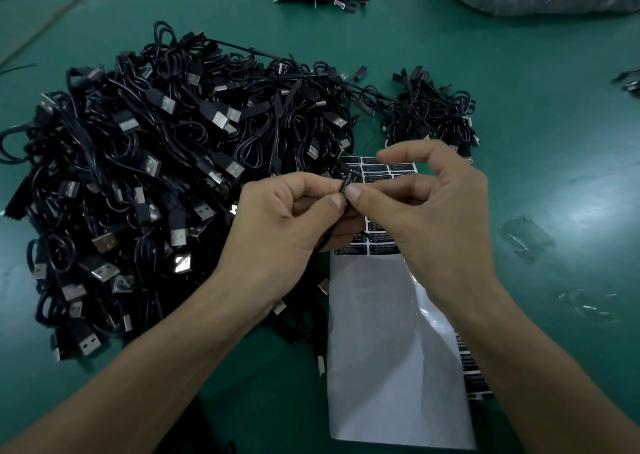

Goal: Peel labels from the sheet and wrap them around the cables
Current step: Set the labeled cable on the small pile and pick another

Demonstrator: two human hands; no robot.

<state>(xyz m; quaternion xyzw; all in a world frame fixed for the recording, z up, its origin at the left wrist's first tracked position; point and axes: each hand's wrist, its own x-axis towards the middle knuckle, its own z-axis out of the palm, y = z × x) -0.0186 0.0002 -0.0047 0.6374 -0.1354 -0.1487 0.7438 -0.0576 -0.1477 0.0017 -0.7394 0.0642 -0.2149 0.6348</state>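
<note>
Left hand and right hand meet in one tight grip, thumbs and forefingers closed on a black label folded round a thin cable, just above the sheet on the counter. The danger as I judge it: if either pinch slips, the sticky ends could meet crooked or grab a fingertip. The cable pile left of the grip could snag.
</note>
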